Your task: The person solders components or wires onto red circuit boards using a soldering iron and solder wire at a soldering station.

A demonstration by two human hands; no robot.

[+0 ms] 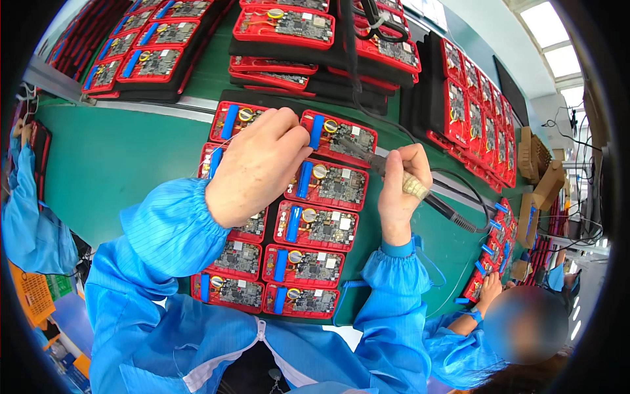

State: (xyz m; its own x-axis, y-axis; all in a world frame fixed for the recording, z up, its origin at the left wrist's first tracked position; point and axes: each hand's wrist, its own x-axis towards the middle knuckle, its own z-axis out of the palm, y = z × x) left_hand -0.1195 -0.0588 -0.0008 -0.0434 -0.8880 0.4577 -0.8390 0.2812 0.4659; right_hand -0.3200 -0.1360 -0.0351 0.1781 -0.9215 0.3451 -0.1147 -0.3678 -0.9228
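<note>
My right hand (401,190) grips a soldering iron (447,211) by its handle, which has a yellowish wrap. The iron's tip reaches over the circuit board in the top right red case (365,134) of two columns. My left hand (259,164) is closed in a pinch beside the blue cylindrical cell (316,131) of that same case; what its fingers hold is hidden. Below lie several more red cases (331,185) with green-grey boards, blue cells and round yellow-rimmed coin cells. My left hand covers part of the left column.
Stacked black trays (289,51) of red cases stand at the back, with more at far left and right. A black cable (354,59) hangs over the bench and loops right. Co-workers' hands show at left (25,131) and lower right (489,289). Cardboard boxes (541,190) stand far right.
</note>
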